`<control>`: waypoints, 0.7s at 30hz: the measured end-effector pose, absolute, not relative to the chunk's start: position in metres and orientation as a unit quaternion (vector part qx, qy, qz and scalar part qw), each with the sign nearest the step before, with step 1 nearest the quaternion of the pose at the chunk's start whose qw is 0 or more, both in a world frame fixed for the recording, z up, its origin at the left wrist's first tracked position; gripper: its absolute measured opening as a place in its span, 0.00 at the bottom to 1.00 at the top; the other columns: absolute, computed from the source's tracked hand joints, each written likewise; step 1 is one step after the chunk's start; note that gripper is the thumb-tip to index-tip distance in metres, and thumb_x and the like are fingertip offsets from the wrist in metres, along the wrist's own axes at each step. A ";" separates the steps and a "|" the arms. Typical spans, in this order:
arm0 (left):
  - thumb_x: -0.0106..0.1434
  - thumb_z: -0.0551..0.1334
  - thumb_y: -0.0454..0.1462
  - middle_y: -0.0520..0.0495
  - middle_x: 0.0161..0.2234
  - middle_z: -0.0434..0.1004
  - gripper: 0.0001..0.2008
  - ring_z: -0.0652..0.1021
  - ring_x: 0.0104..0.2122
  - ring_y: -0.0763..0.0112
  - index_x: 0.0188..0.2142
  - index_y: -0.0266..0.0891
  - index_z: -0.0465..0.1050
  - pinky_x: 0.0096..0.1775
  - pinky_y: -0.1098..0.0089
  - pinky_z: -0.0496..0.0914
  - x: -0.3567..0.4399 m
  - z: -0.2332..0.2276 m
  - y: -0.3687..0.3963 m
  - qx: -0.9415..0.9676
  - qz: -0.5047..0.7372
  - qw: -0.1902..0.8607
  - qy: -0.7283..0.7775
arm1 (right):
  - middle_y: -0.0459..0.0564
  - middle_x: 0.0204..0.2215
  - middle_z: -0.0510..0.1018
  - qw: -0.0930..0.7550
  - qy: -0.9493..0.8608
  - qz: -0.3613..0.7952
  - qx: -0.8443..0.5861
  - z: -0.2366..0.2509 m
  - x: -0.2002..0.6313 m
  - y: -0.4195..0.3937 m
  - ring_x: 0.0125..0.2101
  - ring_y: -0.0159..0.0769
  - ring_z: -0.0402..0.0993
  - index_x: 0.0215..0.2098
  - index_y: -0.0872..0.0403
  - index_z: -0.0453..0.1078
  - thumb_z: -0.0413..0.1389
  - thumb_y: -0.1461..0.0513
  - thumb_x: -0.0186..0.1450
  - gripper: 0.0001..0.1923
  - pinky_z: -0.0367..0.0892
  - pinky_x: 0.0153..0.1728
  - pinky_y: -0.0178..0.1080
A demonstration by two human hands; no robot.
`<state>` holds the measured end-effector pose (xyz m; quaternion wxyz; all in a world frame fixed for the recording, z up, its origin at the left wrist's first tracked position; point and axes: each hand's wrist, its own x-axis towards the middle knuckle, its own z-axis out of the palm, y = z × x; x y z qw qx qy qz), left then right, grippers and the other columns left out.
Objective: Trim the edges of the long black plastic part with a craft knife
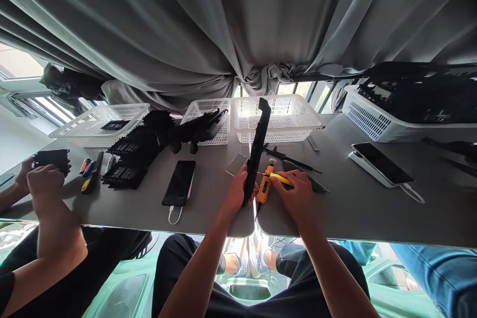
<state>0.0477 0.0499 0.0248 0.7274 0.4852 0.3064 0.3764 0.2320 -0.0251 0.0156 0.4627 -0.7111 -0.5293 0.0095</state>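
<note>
My left hand (236, 190) grips a long black plastic part (258, 146) near its lower end and holds it nearly upright over the table. In my right hand (297, 194) is a yellow-handled tool (282, 179), pinched in the fingers. Its thin metal shank points left at the black part; whether the tip touches is too small to tell. Just below and between my hands lies a yellow tool with a white round head (265, 185). A black caliper (292, 159) lies behind my right hand, and a dark flat pointed piece (313, 179) sticks out beside it.
White baskets (279, 134) line the back of the grey table (216, 208). Black parts (130, 159) are piled at left, near a phone (179, 183). Another phone (382, 161) rests on the right. At far left, a co-worker's hands (46, 184) hold a black piece.
</note>
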 end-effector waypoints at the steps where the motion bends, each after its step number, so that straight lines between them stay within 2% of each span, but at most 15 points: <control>1: 0.70 0.59 0.59 0.54 0.26 0.77 0.35 0.69 0.14 0.73 0.65 0.38 0.65 0.15 0.73 0.63 0.048 0.024 0.050 0.485 0.375 0.728 0.305 | 0.54 0.39 0.83 0.465 -0.528 0.010 -0.711 0.016 0.232 -0.025 0.45 0.50 0.76 0.44 0.51 0.85 0.57 0.39 0.73 0.27 0.66 0.50 0.51; 21: 0.70 0.60 0.60 0.54 0.26 0.76 0.33 0.70 0.15 0.73 0.62 0.40 0.66 0.16 0.73 0.63 0.049 0.018 0.052 0.484 0.383 0.727 0.302 | 0.54 0.39 0.84 0.461 -0.528 0.024 -0.713 0.017 0.231 -0.026 0.45 0.50 0.76 0.42 0.50 0.85 0.57 0.39 0.72 0.27 0.66 0.51 0.51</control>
